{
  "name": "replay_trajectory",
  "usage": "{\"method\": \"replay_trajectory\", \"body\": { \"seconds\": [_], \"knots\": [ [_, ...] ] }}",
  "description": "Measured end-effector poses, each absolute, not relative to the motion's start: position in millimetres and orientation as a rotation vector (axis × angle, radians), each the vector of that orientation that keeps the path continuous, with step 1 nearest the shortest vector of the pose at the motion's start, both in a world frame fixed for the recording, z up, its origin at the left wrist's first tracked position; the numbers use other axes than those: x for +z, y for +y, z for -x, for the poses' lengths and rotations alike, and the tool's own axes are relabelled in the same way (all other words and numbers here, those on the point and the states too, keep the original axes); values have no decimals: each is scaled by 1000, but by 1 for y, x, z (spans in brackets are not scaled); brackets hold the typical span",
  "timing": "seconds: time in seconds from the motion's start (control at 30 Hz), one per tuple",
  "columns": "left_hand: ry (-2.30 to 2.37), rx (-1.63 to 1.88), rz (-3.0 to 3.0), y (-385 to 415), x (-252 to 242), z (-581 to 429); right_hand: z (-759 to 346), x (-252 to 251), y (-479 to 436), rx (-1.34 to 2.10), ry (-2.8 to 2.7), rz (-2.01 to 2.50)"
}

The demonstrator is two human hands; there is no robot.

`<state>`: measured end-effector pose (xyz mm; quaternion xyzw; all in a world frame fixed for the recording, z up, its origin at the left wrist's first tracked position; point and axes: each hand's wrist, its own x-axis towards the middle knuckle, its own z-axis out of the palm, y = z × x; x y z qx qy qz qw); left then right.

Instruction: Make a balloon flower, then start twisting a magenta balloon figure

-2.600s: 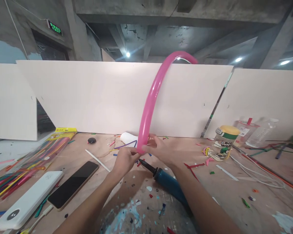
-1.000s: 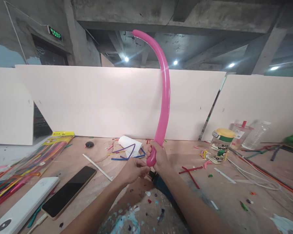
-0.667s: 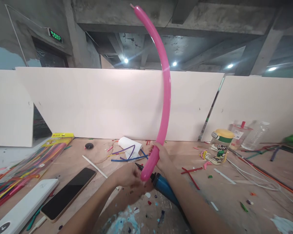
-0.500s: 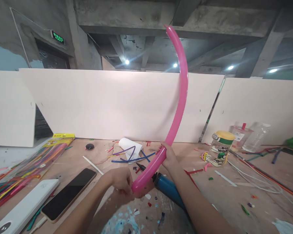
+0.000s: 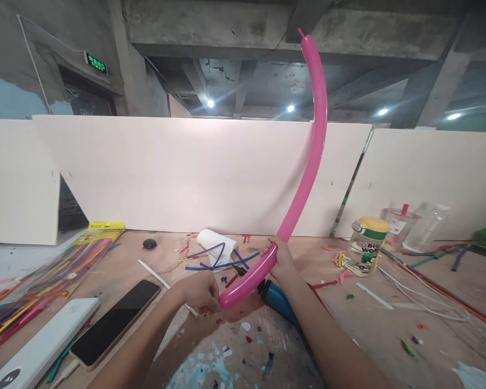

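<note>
A long inflated pink modelling balloon [image 5: 316, 129] rises in a curve from my hands past the top of the white board, a thin uninflated tip at its upper end. At its lower end, my left hand [image 5: 202, 292] is closed, pinching the balloon's end; the knot or neck is hidden by the fingers. My right hand [image 5: 281, 259] wraps round the balloon further up. Beneath the right wrist lies a blue hand pump [image 5: 279, 300] with a black nozzle, partly covered by the forearm and the balloon.
On the table are a smartphone [image 5: 115, 323], a white power bank [image 5: 44, 343], a bag of modelling balloons [image 5: 65, 270], a white paper roll [image 5: 216, 246] and a yellow-lidded bottle [image 5: 364, 248]. Balloon scraps lie scattered about. A white board [image 5: 186, 173] stands behind.
The balloon's upper part has swung to the right and its top sits slightly higher. Both hands keep their hold, the left one slightly higher than before.
</note>
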<state>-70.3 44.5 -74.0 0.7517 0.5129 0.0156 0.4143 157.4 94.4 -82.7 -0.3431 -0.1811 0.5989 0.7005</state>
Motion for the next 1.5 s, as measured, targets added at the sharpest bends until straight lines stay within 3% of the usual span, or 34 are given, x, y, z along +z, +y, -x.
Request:
{"method": "replay_trajectory", "body": {
  "seconds": [0.3,0.6,1.1,1.33,1.5],
  "knots": [
    [1265,82,-1890,51,-83,74,-157,-75,90,1330,-449,726],
    [1110,593,-1752,40,-66,53,-119,-66,60,1578,-628,512],
    [1051,614,-1740,30,-66,38,-114,-61,55,1548,-608,480],
    [867,1000,-1263,35,-70,36,-106,-60,46,1607,-1084,537],
    [766,1076,-1075,37,-65,40,-109,-66,45,1586,-1369,517]
  ]
}}
